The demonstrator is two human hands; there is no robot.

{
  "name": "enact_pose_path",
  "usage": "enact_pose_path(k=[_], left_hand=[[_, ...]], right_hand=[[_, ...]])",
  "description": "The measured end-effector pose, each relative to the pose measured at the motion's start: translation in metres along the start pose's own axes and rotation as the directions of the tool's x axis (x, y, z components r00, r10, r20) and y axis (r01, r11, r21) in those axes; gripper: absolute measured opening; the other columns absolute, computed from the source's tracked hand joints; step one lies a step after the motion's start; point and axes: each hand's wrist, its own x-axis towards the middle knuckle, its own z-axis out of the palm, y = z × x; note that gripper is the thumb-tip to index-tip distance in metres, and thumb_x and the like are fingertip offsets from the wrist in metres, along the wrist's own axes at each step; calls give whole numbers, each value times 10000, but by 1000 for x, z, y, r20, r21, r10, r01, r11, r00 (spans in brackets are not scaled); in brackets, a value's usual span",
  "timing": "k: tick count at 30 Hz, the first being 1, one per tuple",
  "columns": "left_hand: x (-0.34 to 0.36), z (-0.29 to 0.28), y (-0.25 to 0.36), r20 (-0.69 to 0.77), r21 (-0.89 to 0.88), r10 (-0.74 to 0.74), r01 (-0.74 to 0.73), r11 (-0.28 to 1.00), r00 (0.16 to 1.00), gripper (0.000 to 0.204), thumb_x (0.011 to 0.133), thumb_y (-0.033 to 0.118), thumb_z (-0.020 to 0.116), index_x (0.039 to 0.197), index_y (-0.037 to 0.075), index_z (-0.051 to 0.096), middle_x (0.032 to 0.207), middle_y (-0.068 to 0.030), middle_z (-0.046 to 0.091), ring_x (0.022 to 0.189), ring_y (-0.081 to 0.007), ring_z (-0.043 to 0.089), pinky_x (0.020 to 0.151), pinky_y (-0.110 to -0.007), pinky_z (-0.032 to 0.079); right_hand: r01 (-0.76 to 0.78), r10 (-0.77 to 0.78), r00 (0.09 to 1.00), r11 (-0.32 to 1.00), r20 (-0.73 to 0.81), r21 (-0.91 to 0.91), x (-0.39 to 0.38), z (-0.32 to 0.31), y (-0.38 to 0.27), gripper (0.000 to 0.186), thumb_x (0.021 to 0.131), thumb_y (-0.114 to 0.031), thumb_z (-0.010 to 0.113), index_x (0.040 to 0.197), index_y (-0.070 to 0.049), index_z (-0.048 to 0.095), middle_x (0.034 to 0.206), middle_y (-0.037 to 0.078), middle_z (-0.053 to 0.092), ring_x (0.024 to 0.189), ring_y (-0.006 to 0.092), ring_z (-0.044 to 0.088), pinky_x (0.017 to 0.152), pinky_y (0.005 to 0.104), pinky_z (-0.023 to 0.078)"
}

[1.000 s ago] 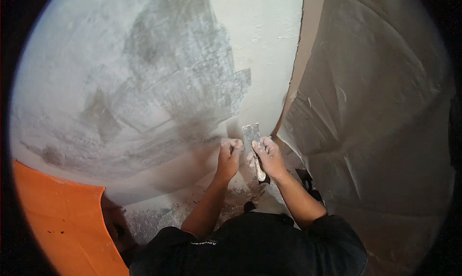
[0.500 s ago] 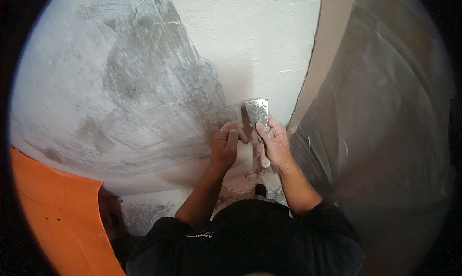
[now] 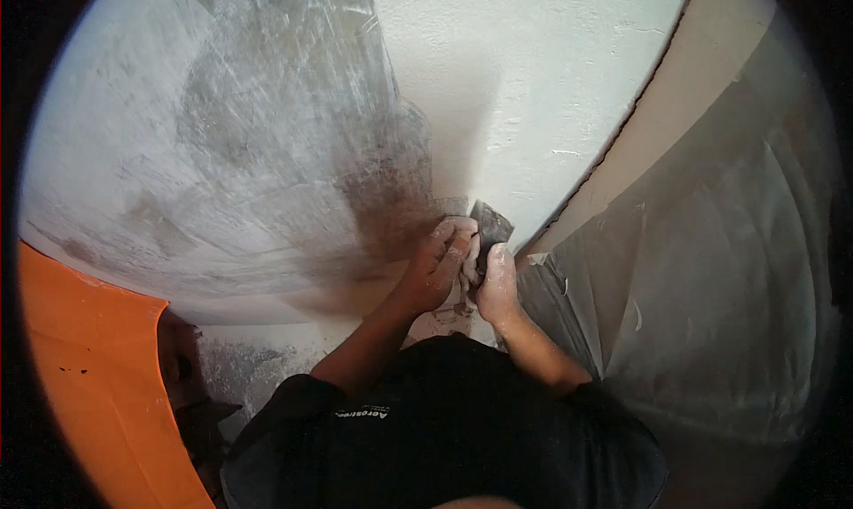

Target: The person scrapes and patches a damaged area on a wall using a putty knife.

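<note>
My right hand (image 3: 499, 287) is closed around a putty knife (image 3: 494, 226), with its thumb pointing up beside the dark metal blade. The blade tilts up in front of the wall; the handle is hidden by my hands. Close against it, my left hand (image 3: 437, 262) is closed, its whitened fingers curled beside the knife. A thin grey flat edge (image 3: 453, 205) shows just past the left fingers; I cannot tell whether it is a second blade or part of the wall. White powder or paste coats the fingers of both hands.
Ahead is a white wall (image 3: 524, 83) with a large grey smeared patch (image 3: 284, 118). A dark jagged crack (image 3: 633, 109) runs down its right side. Grey sheeting (image 3: 711, 269) hangs at the right. An orange sheet (image 3: 89, 358) stands at the left, near the splattered floor (image 3: 258, 362).
The putty knife's blade has turned from facing me, tilting right and showing darker. My hands have come together around it, and the left has moved right. The view has shifted slightly.
</note>
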Motion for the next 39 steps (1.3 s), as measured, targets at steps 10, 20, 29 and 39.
enact_pose_path(k=[10,20,29,39], left_hand=[[8,5,3,-18,43,35,-34,998,999,188,1002,88,562,1154,-7,621,972,-93,680,859,-137,651,806,-310,518],[24,-6,40,-335,210,539,-496,843,773,134,885,10,676,1007,-41,692,957,-165,727,869,-241,719,785,-321,568],[30,-14,55,-223,459,714,-575,677,664,318,870,29,675,1167,-84,687,1172,-228,683,1059,-314,694,913,-370,560],[44,-24,74,-153,529,728,-567,632,668,280,921,8,614,1177,-92,670,1209,-251,675,1103,-335,684,924,-396,570]], right_hand=[[224,-215,973,968,85,-115,20,-9,-19,492,1063,-456,340,970,-12,529,652,14,467,572,103,419,530,293,356],[195,-164,957,975,240,-111,41,4,-38,789,970,-724,369,1190,22,500,822,-17,474,693,60,428,559,219,336],[401,-378,913,900,152,-170,49,32,-70,406,1060,-367,429,965,10,543,701,89,509,673,151,485,591,350,420],[398,-375,912,906,166,-140,50,39,-76,397,1056,-391,468,970,-14,552,738,29,522,662,95,462,580,283,403]])
